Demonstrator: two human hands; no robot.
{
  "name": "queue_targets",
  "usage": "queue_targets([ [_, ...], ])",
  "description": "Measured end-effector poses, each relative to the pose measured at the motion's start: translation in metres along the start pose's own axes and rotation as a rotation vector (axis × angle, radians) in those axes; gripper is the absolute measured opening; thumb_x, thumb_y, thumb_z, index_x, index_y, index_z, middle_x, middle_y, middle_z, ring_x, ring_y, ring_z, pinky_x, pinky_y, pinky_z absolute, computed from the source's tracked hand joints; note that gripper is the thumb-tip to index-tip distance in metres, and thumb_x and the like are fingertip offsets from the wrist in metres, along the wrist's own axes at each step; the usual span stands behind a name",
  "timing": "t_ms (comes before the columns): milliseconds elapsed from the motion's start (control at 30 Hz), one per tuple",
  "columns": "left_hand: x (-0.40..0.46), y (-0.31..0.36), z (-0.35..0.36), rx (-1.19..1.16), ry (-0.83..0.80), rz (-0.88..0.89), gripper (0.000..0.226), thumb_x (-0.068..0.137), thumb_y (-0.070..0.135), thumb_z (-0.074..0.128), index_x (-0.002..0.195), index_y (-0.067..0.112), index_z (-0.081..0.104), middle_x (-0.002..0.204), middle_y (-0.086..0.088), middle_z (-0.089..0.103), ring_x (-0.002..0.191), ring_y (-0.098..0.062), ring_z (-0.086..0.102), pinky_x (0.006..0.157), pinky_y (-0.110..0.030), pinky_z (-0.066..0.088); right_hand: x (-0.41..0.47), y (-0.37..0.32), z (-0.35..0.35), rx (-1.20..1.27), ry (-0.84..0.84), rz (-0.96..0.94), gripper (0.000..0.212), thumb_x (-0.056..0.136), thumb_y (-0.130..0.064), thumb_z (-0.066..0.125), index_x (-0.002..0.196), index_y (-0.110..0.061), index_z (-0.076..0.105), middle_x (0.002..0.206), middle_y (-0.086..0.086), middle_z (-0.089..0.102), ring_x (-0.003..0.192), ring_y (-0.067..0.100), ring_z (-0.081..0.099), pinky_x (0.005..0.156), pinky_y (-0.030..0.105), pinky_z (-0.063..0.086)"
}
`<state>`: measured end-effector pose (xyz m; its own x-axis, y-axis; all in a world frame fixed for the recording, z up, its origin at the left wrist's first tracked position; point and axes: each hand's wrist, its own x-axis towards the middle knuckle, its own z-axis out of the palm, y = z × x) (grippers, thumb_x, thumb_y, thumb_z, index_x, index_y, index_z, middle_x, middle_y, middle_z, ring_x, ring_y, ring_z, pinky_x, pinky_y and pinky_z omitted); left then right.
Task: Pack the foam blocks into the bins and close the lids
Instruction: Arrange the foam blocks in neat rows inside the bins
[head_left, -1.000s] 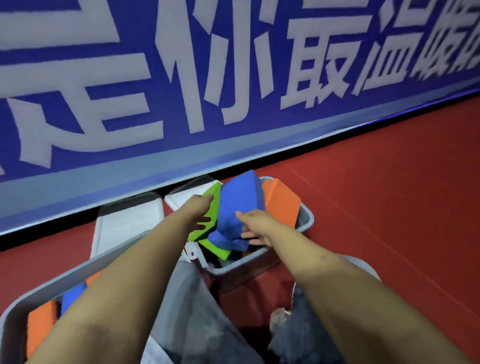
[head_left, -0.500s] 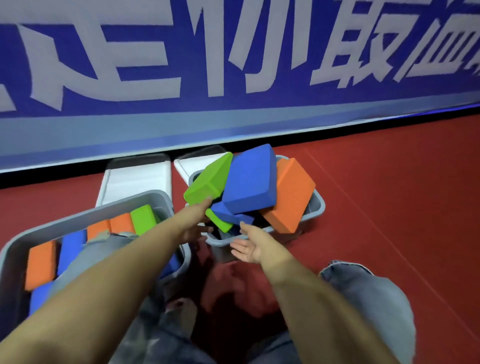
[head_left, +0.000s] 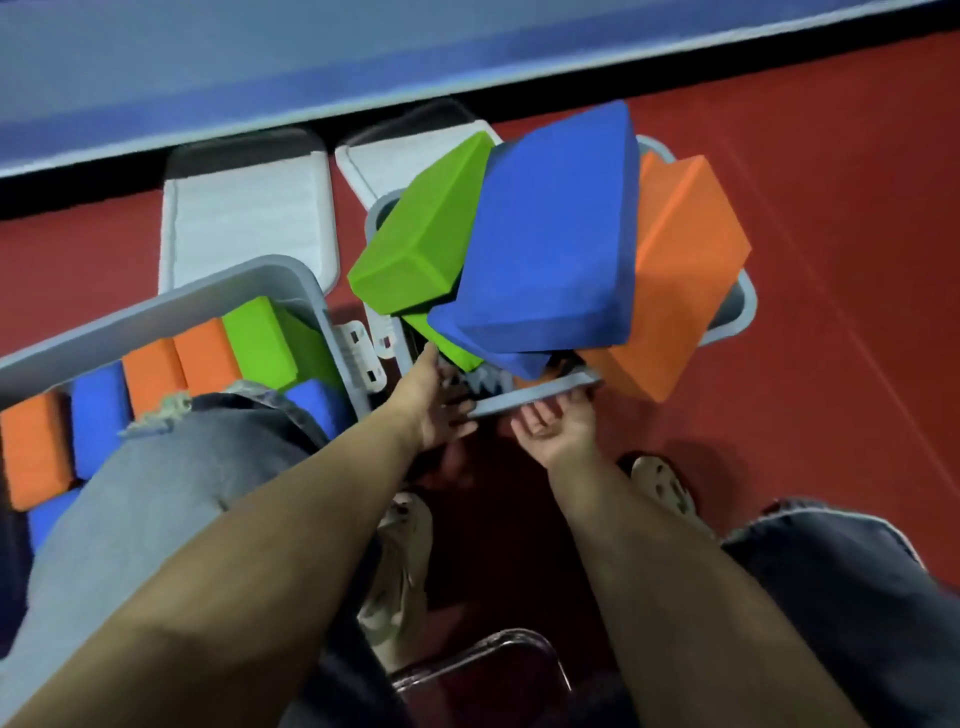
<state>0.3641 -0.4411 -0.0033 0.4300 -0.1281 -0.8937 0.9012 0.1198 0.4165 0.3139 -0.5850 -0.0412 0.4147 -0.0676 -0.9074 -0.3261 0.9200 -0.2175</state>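
Two bare forearms with no sleeves, bare left hand (head_left: 434, 402) and bare right hand (head_left: 558, 428), faded grey-blue denim jeans (head_left: 150, 493) with a frayed rip at the knee, pale cream perforated clog shoes (head_left: 662, 488) on both feet

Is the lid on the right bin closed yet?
No, the right bin is open, with green block, blue block and orange block sticking out.
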Motion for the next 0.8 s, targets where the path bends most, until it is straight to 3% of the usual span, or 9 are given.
queue_targets([
  [67, 0.005, 0.0, 0.006, -0.027, -0.006, 0.005, 0.049, 0.094, 0.064, 0.024, 0.088, 0.022, 0.048, 0.105, -0.005, 0.05, 0.096, -0.022, 0.049, 0.087, -0.04, 0.038, 0.007, 0.0, 0.002, 0.071, -0.04, 0.002, 0.034, 0.094, -0.043, 0.037, 0.069, -0.021, 0.043, 0.049, -0.005, 0.049, 0.048, 0.007, 0.049, 0.078, 0.029, 0.042],
  [167, 0.008, 0.0, 0.006, -0.097, 0.059, 0.002, 0.048, 0.097, 0.059, 0.024, 0.09, 0.02, 0.051, 0.122, -0.006, 0.048, 0.088, -0.021, 0.054, 0.076, -0.033, 0.04, 0.009, 0.005, -0.002, 0.185, -0.044, -0.021, 0.037, 0.095, -0.05, 0.032, 0.08, -0.023, 0.053, 0.084, -0.003, 0.06, 0.084, 0.013, 0.058, 0.095, 0.037, 0.038],
  [233, 0.005, 0.0, 0.005, -0.114, 0.092, -0.001, 0.047, 0.098, 0.056, 0.025, 0.09, 0.019, 0.052, 0.131, -0.008, 0.047, 0.091, -0.022, 0.056, 0.079, -0.034, 0.041, 0.005, 0.004, -0.003, 0.197, -0.031, -0.017, 0.042, 0.095, -0.054, 0.029, 0.08, -0.023, 0.053, 0.09, -0.004, 0.056, 0.093, 0.014, 0.053, 0.099, 0.041, 0.034],
  [367, -0.011, -0.003, 0.004, -0.08, 0.035, 0.028, 0.059, 0.098, 0.057, 0.025, 0.133, 0.015, 0.047, 0.149, -0.009, 0.037, 0.126, -0.028, 0.044, 0.099, -0.043, 0.035, -0.004, 0.006, -0.012, 0.194, 0.013, 0.029, 0.049, 0.095, -0.051, 0.026, 0.061, -0.021, 0.042, 0.048, -0.006, 0.042, 0.057, 0.009, 0.04, 0.074, 0.031, 0.041],
  [433, -0.024, -0.002, 0.002, -0.053, 0.022, 0.044, 0.055, 0.098, 0.056, 0.026, 0.128, 0.017, 0.049, 0.15, -0.01, 0.037, 0.13, -0.027, 0.043, 0.097, -0.043, 0.033, -0.011, 0.011, -0.024, 0.172, 0.035, 0.047, 0.044, 0.093, -0.043, 0.028, 0.057, -0.02, 0.037, 0.036, -0.006, 0.031, 0.05, 0.009, 0.029, 0.07, 0.029, 0.04],
  [533, -0.045, -0.001, 0.0, 0.009, 0.037, 0.091, 0.043, 0.098, 0.051, 0.027, 0.099, 0.019, 0.055, 0.122, -0.009, 0.052, 0.105, -0.025, 0.055, 0.103, -0.043, 0.032, -0.026, 0.016, -0.045, 0.175, 0.013, 0.009, 0.036, 0.086, -0.031, 0.034, 0.052, -0.019, 0.033, 0.034, -0.005, 0.026, 0.043, 0.011, 0.026, 0.073, 0.03, 0.042],
  [600, -0.056, -0.001, 0.0, 0.048, 0.038, 0.103, 0.043, 0.098, 0.052, 0.029, 0.087, 0.019, 0.052, 0.098, -0.005, 0.051, 0.086, -0.022, 0.051, 0.096, -0.042, 0.034, -0.036, 0.023, -0.054, 0.219, -0.014, -0.018, 0.035, 0.089, -0.025, 0.033, 0.055, -0.02, 0.037, 0.029, -0.004, 0.033, 0.047, 0.013, 0.03, 0.08, 0.038, 0.042],
  [733, -0.077, -0.005, 0.006, 0.151, 0.088, 0.094, 0.045, 0.093, 0.058, 0.035, 0.098, 0.017, 0.054, 0.095, -0.006, 0.051, 0.083, -0.022, 0.051, 0.078, -0.035, 0.038, -0.048, 0.039, -0.064, 0.272, -0.023, -0.016, 0.036, 0.091, -0.024, 0.031, 0.057, -0.02, 0.039, 0.03, 0.0, 0.038, 0.05, 0.014, 0.032, 0.106, 0.051, 0.032],
  [800, -0.084, -0.007, 0.013, 0.267, 0.215, 0.195, 0.051, 0.094, 0.054, 0.037, 0.122, 0.013, 0.053, 0.117, -0.01, 0.055, 0.104, -0.029, 0.054, 0.085, -0.037, 0.04, -0.047, 0.036, -0.08, 0.327, 0.009, -0.023, 0.038, 0.089, -0.032, 0.03, 0.06, -0.017, 0.048, 0.055, 0.008, 0.055, 0.056, 0.02, 0.044, 0.108, 0.057, 0.025],
])
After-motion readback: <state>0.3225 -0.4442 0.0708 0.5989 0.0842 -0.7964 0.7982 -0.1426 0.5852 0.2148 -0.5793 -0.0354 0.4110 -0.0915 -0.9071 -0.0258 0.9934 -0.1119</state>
